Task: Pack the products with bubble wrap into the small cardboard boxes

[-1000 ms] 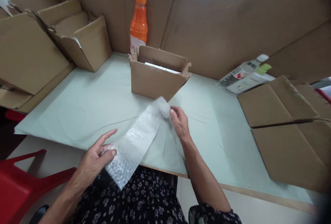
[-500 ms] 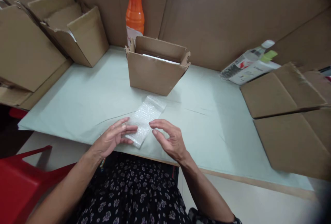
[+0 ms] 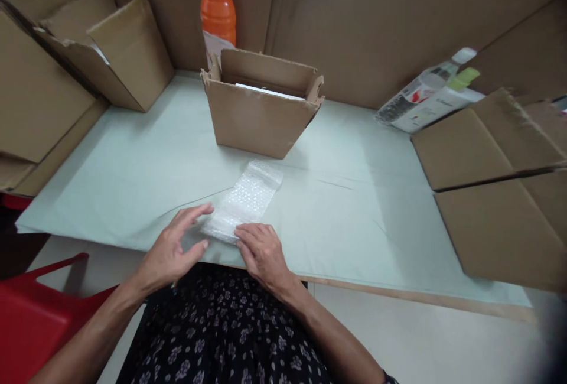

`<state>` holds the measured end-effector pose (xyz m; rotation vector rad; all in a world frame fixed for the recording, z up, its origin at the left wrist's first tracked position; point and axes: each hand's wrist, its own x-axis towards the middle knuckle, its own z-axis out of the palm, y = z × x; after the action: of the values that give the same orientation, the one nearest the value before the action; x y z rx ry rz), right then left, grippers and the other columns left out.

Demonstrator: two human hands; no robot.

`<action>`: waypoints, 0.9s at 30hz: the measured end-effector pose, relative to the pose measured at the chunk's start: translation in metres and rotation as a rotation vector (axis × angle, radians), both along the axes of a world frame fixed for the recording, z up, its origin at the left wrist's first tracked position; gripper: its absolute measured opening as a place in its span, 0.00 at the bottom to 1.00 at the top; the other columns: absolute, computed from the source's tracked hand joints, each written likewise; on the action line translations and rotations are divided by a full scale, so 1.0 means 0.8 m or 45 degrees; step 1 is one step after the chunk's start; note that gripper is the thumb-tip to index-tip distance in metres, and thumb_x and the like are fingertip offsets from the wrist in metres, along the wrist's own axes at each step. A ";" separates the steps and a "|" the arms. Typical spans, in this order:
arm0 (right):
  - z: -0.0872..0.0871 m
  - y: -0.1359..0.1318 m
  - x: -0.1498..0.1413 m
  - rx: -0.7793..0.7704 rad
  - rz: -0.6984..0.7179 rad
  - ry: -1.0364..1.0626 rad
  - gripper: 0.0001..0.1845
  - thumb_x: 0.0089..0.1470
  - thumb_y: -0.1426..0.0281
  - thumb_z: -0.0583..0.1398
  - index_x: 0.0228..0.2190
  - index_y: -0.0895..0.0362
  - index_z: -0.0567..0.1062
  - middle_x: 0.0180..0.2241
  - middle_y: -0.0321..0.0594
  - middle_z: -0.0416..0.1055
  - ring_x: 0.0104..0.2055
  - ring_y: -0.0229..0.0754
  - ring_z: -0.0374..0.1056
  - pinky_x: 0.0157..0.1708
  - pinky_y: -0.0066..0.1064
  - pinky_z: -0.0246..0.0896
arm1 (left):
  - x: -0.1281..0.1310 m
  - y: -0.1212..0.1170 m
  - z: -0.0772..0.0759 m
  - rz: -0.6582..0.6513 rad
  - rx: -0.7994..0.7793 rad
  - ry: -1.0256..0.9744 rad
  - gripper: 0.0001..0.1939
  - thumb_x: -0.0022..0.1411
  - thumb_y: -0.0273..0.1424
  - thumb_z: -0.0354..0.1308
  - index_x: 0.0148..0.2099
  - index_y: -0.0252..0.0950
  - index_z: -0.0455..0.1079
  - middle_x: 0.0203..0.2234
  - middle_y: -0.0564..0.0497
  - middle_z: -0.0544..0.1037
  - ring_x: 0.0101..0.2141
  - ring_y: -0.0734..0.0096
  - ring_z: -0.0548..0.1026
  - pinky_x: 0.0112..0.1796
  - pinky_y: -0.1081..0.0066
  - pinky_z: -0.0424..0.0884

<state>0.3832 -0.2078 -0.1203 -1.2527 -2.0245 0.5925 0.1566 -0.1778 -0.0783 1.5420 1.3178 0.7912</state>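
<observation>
A strip of clear bubble wrap (image 3: 252, 192) lies aslant on the pale green tablecloth, its near end folded over into a thicker band. My right hand (image 3: 264, 254) pinches the right corner of that folded end between thumb and fingers. Just off the left corner, my left hand (image 3: 170, 251) is open, thumb and fingers apart with nothing between them. Whether anything is wrapped inside the fold, I cannot tell. Beyond the strip stands an open cardboard box (image 3: 257, 115) with a white edge showing inside.
An orange bottle (image 3: 218, 12) stands behind the box. Cardboard boxes (image 3: 142, 53) fill the left, and more boxes (image 3: 500, 236) lie on the right beside a clear bottle (image 3: 416, 94) and a white bottle (image 3: 432, 109). A red chair (image 3: 39, 313) is at lower left.
My right hand has come down onto the bubble wrap's near corner and closed on it. My left hand has drawn back left, off the wrap. The near end now looks folded over.
</observation>
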 end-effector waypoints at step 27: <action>0.012 -0.022 0.035 0.043 -0.232 -0.072 0.15 0.65 0.71 0.58 0.53 0.55 0.72 0.49 0.47 0.76 0.49 0.49 0.70 0.46 0.42 0.64 | 0.033 0.003 -0.040 -0.315 0.584 0.356 0.20 0.69 0.25 0.55 0.61 0.36 0.67 0.44 0.45 0.79 0.44 0.63 0.75 0.45 0.62 0.73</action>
<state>0.4115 -0.2256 -0.1109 -1.4294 -1.9310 0.4387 0.1833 -0.1758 -0.1106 2.1988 1.1539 0.7720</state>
